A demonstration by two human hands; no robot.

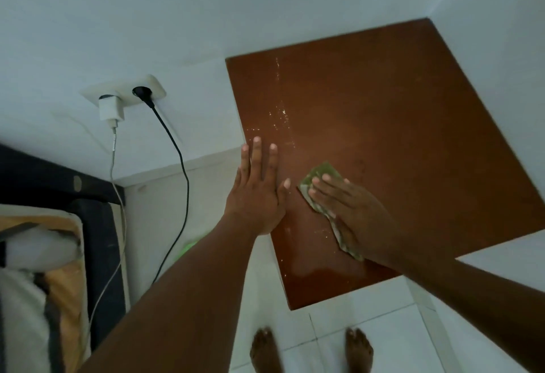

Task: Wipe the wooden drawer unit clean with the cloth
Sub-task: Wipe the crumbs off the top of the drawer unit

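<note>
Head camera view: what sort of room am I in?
Likely a bedroom: a bed with bedding at the left, a charger in the wall socket, and the wooden drawer unit in the corner.

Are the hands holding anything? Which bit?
Nothing is gripped. The right hand presses flat on the middle of the green cloth on the wooden drawer unit. The left hand rests flat on the unit's left edge, empty.

One cam only: head-worn, wide-angle. Unit top (398, 151) is viewed steeply from above, close in; feet (358, 349) are caught at btm edge, wall (177, 4) w/ socket (126, 92) at top left.
</note>
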